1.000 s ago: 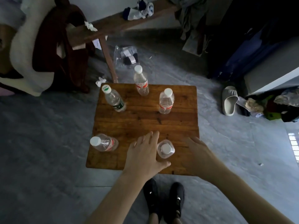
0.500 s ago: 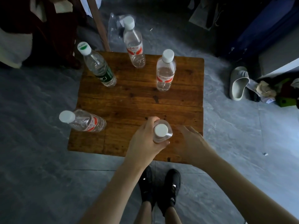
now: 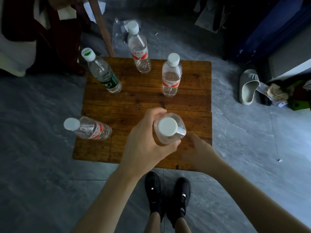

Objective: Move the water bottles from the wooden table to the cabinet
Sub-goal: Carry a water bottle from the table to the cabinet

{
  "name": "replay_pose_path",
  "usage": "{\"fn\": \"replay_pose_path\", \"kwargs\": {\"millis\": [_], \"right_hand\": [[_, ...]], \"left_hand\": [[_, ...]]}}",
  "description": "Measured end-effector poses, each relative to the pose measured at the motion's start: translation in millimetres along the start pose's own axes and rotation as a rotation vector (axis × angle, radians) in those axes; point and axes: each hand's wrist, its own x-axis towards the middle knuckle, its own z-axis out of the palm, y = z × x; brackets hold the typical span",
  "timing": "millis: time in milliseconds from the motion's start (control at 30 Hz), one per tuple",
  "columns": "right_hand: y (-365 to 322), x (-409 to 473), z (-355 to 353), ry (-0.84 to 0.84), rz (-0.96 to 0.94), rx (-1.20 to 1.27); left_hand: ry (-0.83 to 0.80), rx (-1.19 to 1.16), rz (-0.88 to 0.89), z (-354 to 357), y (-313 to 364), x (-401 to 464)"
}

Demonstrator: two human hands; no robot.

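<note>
A low wooden table (image 3: 144, 101) carries several clear water bottles with white caps. My left hand (image 3: 146, 142) is wrapped around the nearest bottle (image 3: 169, 128), seen from above, cap towards me. My right hand (image 3: 200, 148) hovers just right of that bottle, fingers loosely curled, holding nothing. A red-labelled bottle (image 3: 90, 129) stands at the table's left edge, a green-labelled bottle (image 3: 103, 73) at the back left, a red-labelled one (image 3: 138, 51) at the back middle, and another red-labelled one (image 3: 171, 76) at the back right. No cabinet is clearly identifiable.
My black shoes (image 3: 168, 195) stand on the grey floor just in front of the table. A pale slipper (image 3: 248, 86) and some clutter lie to the right. A wooden bench leg (image 3: 102, 27) and dark red cloth (image 3: 50, 31) are behind the table's left.
My left hand has closed around the nearest bottle and lifted it closer to the camera. My right hand has moved in beside it. The view has dropped closer to the table.
</note>
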Motion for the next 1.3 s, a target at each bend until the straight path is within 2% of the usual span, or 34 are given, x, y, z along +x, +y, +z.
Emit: {"fn": "replay_pose_path", "kwargs": {"millis": [200, 333, 567, 900, 1067, 1300], "right_hand": [[-13.4, -25.3, -9.2, 0.031, 0.078, 0.561], [-22.4, -52.2, -20.2, -0.028, 0.118, 0.969], [-49.0, -111.6, -49.5, -0.263, 0.065, 1.290], [-87.5, -205.3, -110.8, -0.339, -0.007, 1.491], [-95.6, -256.2, -140.2, -0.302, -0.012, 1.610], [-92.9, -316.9, -169.9, -0.266, -0.028, 1.553]], "left_hand": [[-0.024, -0.086, 0.164, -29.9, 47.8, 10.3], [-0.090, -0.104, 0.184, -41.8, 75.2, 8.6], [-0.170, -0.061, 0.250, -77.5, 137.4, 1.5], [-0.199, -0.007, 0.357, -134.8, 256.7, -4.6], [-0.236, 0.001, 0.377, -147.4, 313.7, -15.4], [-0.257, 0.036, 0.412, -148.8, 368.9, -39.1]]}}
